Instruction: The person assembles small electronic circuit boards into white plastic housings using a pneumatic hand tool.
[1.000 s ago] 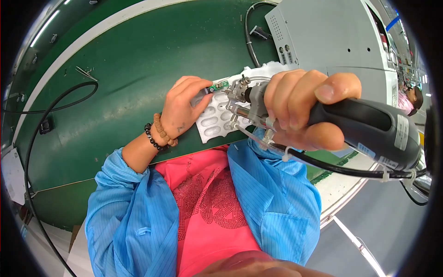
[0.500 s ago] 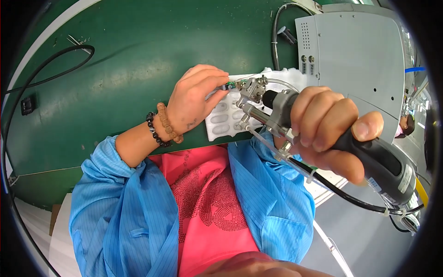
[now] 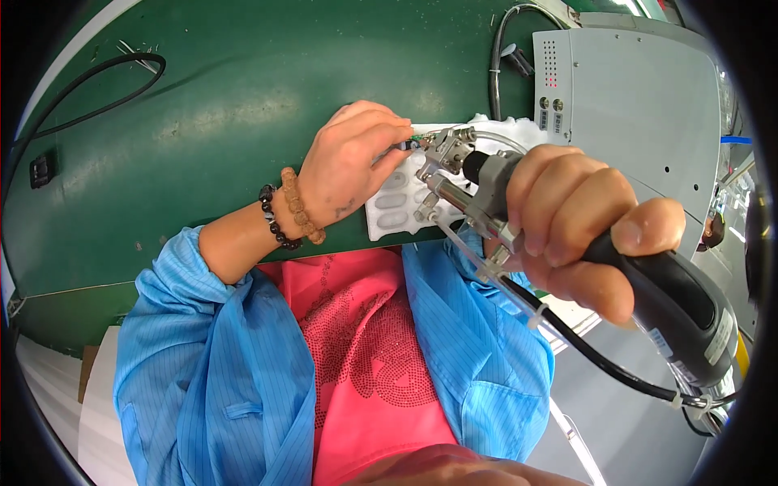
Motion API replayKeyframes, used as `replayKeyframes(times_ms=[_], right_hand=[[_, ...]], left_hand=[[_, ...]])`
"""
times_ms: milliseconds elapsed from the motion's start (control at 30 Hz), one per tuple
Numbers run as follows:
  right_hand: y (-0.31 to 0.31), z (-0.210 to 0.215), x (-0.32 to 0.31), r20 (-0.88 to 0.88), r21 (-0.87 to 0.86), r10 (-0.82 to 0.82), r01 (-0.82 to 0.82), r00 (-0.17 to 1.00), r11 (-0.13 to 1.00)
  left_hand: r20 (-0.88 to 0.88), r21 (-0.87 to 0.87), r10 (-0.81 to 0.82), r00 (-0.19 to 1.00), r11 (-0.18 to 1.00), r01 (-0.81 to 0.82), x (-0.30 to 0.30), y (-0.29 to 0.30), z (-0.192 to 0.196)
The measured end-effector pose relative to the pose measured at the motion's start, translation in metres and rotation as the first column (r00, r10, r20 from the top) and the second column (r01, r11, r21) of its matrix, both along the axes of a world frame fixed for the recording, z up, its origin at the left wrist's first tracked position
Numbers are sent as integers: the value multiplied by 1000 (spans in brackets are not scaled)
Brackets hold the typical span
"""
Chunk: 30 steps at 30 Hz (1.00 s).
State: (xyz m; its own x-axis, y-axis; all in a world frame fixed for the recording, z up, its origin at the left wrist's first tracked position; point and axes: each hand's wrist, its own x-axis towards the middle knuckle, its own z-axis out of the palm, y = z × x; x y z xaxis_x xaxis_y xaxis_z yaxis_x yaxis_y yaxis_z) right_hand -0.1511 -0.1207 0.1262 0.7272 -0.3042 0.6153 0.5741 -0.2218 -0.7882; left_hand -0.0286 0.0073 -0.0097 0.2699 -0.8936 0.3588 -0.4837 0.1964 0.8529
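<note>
My left hand is closed, its fingertips pinching a small circuit board with green and dark parts over the far edge of a white tray. The tray has rounded pockets; part of it is hidden under the tool and my hands. My right hand wraps round the black grip of a soldering gun, thumb on top. Its metal head, with clamps and thin tubes, reaches left to the board. The exact contact at the tip is too small to make out.
A grey metal box stands at the far right, some red lights showing on its panel. A black cable runs along the tool. On the green table lie a looped black cable and a small black part at left.
The view has shifted slightly. Both hands keep their grips, with the tool's head still at the circuit board. Red lights now show on the grey box's panel.
</note>
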Motion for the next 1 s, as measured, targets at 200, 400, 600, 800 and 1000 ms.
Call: replayKeyframes(times_ms=[200,400,600,800,1000], right_hand=[[0,-9,8,14,28,19,-19,1000,999],[3,18,-31,219,87,-38,20,975,996],[-1,16,-48,286,119,-70,37,956,992],[-3,16,-51,242,145,-73,38,967,989],[-4,17,-45,270,214,-122,64,955,975]], left_hand=[[-5,27,31,1000,999,-31,1,3,-3],[-13,-2,21,1000,1000,-21,-2,5,-2],[-5,18,46,999,999,-46,10,3,21],[196,-6,259,946,965,-262,88,-59,42],[566,-360,608,557,790,-496,160,-166,18]])
